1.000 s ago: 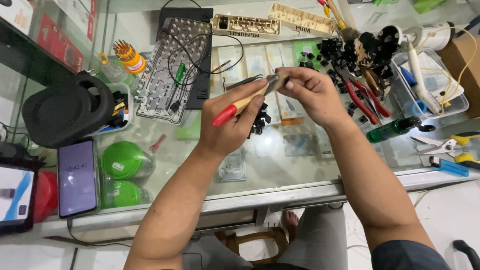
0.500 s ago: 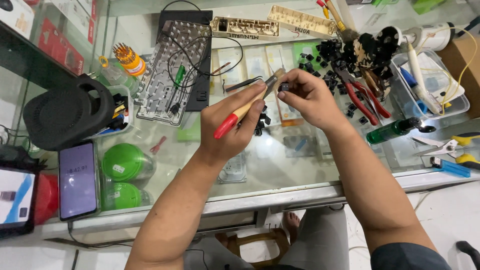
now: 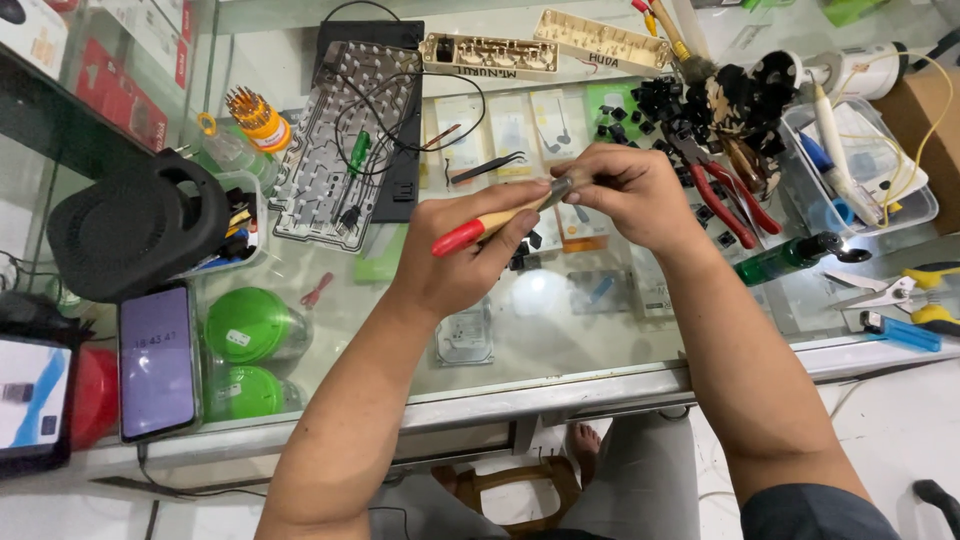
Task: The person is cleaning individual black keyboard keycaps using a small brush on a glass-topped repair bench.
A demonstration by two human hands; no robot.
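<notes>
My left hand (image 3: 470, 265) grips a small brush (image 3: 490, 225) with a red and wooden handle, its metal end pointing right. My right hand (image 3: 625, 190) pinches a small dark part at the brush's tip; the part is mostly hidden by my fingers. Both hands hover above the glass counter (image 3: 560, 340), close together. Behind them lie a bare keyboard plate (image 3: 340, 150) with a black cable over it and a heap of black keycaps (image 3: 700, 100).
A black speaker (image 3: 135, 225) and a phone (image 3: 157, 360) lie at the left, with green lids (image 3: 245, 325) beside them. Red-handled pliers (image 3: 725, 195), a green bottle (image 3: 790, 257), a clear tray (image 3: 860, 170) and cutters (image 3: 900, 290) sit at the right. Beige keyboard parts (image 3: 490, 52) lie far back.
Both hands have shifted slightly and the brush has tilted flatter, its tip staying against the part held in my right fingers.
</notes>
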